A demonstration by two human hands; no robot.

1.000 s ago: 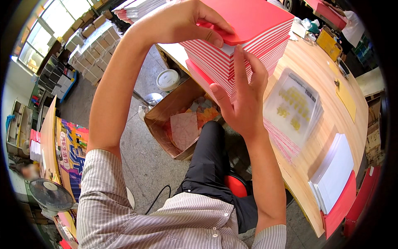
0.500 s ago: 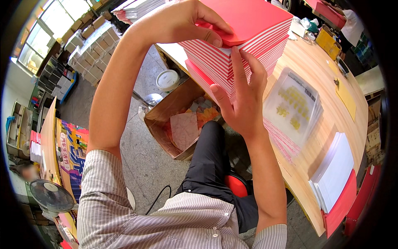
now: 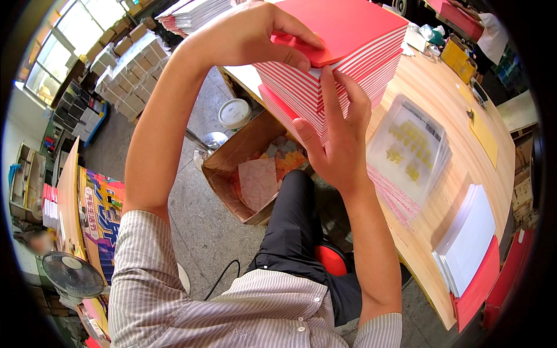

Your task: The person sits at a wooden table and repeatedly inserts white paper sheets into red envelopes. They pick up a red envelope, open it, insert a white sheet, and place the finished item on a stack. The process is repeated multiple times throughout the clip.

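Note:
A tall stack of red-covered booklets (image 3: 348, 64) with white page edges rises at the top middle of the table. My left hand (image 3: 246, 35) reaches over its near corner, fingers and thumb closed around the lifted corner of the top red cover (image 3: 325, 53). Just below, my right hand (image 3: 342, 148) rests against the stack's corner. Its index fingertip touches the edge under that cover, while the thumb stands apart, close to the lower side of the stack. Fingers of the right hand are stretched and spread.
A clear plastic sleeve pile (image 3: 406, 145) with yellow print lies on the wooden table (image 3: 400, 232). White sheets (image 3: 470, 238) sit on red ones at the right edge. Below stands a cardboard box (image 3: 223, 168) with paper scraps, beside a white-lidded bucket (image 3: 234, 112).
My right hand has shifted very slightly left along the stack's corner. The left hand keeps nearly the same place on the cover.

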